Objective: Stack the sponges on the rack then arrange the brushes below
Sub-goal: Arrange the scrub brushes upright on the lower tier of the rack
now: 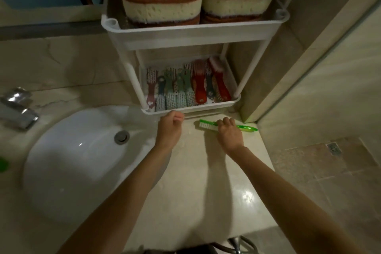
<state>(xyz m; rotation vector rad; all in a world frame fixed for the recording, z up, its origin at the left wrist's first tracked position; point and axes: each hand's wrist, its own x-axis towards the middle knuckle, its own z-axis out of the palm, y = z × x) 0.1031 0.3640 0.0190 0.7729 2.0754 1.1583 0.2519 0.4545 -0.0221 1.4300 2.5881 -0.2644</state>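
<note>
Up on the top tier of the white rack [185, 36] the sponges [162, 8] sit in two stacks side by side, blue ones on top and yellow ones with brown scrub layers underneath. Down in the lower tray [233, 103] there's a row of brushes [200, 86] packed close together, pinkish at the left, teal in the middle, red at the right. One green brush [208, 125] isn't in there: it's lying flat on the countertop [216, 192] just in front of the rack, white bristles pointing left, handle pointing right. The right hand [229, 132] is down on it with the fingers curled over the spot where head meets handle, so it's got hold of it. The left hand [170, 128] is right up at the tray's front lip with fingers curled in, but honestly I can't tell if it's gripping the lip or just balled up beside it. White sink [61, 150] and chrome faucet [18, 109] are off to the left.
</note>
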